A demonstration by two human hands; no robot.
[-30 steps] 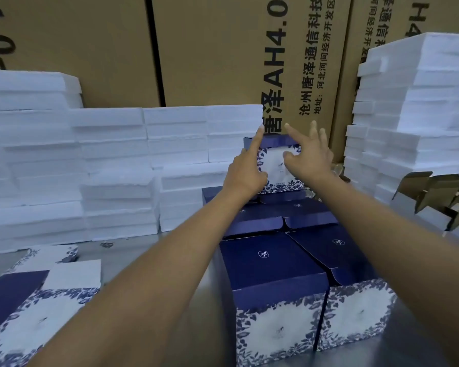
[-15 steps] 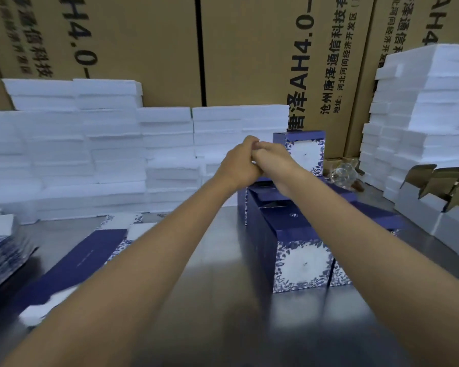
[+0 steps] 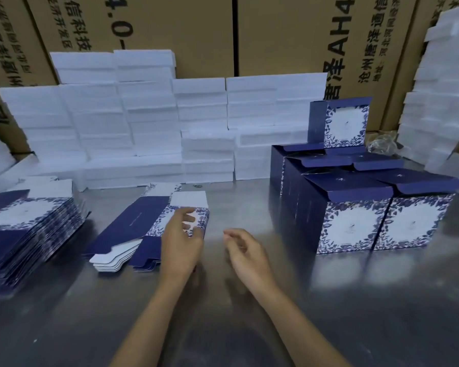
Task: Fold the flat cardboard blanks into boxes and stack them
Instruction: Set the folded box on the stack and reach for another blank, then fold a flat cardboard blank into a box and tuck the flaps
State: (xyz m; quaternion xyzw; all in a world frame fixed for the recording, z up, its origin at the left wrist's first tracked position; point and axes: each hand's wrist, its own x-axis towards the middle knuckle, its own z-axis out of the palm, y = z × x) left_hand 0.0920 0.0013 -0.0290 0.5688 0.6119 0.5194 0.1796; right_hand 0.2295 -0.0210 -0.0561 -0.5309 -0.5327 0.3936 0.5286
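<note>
At the far left of the table (image 3: 249, 327), a tall stack of flat blanks (image 3: 29, 229) is seen, navy with blue-and-white leaf print. Just to its right a smaller pile of flat blanks (image 3: 143, 229) is laid, its white tabs fanned out at the near end. The left hand (image 3: 182, 239) is held over the right edge of this smaller pile, fingers loosely spread and reaching onto the printed panel; whether the top blank is actually gripped cannot be told. The right hand (image 3: 245, 251) is held just beside it, above bare table, fingers loosely curled with nothing in its grip. Further right, folded boxes (image 3: 355, 207) are grouped in rows, touching one another, and one more folded box (image 3: 342, 123) is set on top at the back. Behind everything, white foam slabs (image 3: 157, 123) are stacked against brown cartons (image 3: 276, 33) printed with black lettering.
</note>
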